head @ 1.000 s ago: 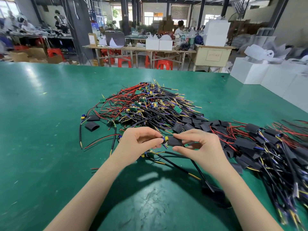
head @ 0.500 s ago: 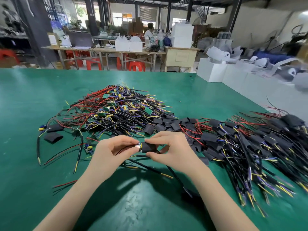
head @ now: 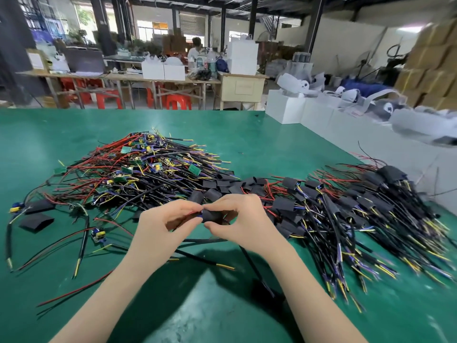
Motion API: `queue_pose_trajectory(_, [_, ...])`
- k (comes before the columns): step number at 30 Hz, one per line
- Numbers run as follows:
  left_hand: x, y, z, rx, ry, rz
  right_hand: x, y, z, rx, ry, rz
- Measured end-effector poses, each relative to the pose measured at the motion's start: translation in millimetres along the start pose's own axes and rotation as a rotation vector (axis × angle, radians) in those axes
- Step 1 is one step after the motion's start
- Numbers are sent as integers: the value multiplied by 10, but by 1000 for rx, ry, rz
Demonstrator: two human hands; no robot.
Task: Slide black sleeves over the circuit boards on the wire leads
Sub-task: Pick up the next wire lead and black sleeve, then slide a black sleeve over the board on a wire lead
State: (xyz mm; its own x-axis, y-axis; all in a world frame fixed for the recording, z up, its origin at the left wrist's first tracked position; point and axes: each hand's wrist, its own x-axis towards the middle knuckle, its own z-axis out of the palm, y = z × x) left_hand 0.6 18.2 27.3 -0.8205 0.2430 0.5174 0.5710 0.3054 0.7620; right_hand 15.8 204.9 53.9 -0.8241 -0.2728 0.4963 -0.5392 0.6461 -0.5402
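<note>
- My left hand (head: pixel 162 225) is over the middle of the green table (head: pixel 49 144), toward its near edge; thumb and forefinger pinch the red and blue end of a wire lead right at the mouth of the short black tube sleeve (head: pixel 212 216).
- My right hand (head: pixel 243 222) grips that sleeve from the other side, fingers curled over the top, thumb underneath. Fingertips of both hands almost meet.
- The circuit board in this sleeve is hidden, so I can't tell how far in it sits.
- The held piece's black cable (head: pixel 197 258) hangs below the hands and lies on the table toward the near edge, yellow tip showing.
- Left of centre and farther back: a tangled heap of unsleeved leads (head: pixel 138 169), red, black, yellow and purple wires with small green circuit boards.
- Between the heaps, just behind my hands: a cluster of loose flat black sleeves (head: pixel 230 184).
- Right side of the table, running toward the right edge: a heap of sleeved leads (head: pixel 346 206), black tubes on, wire ends fanned toward me; that part is blurry.
- Near the left edge: two loose black sleeves (head: pixel 37 220) and a few stray leads.
- Beyond the right edge: white boxes (head: pixel 284 108). Behind the far edge: wooden benches, red stools (head: pixel 178 101), a seated person (head: pixel 195 49).
</note>
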Motion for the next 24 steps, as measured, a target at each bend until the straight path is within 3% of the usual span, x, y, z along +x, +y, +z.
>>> queue_pose_trajectory(5, [2,-15,44,95,-189,28,-80,-6,-248,-107,103,56])
queue_pose_trajectory(12, [-75,-251,-250,383,-46,-3,-339,283,-1246,-242,578,386])
queue_pose_trajectory(14, [-73,-273,-300,355,-72,-74,-361,463,-1412,-407,512,508])
queue_pose_trajectory(18, [-106,-333,-306,364,-273,-135,-373,726,-1389,-640,29,729])
queue_pose_trajectory(20, [-116,-360,-298,333,-309,-151,-385,769,-1304,-723,81,707])
queue_pose_trajectory(22, [-116,-379,-282,326,-308,-148,-354,733,-1187,-692,297,545])
queue_pose_trajectory(24, [-118,-389,-273,338,-311,-140,-277,590,-1043,-596,410,353])
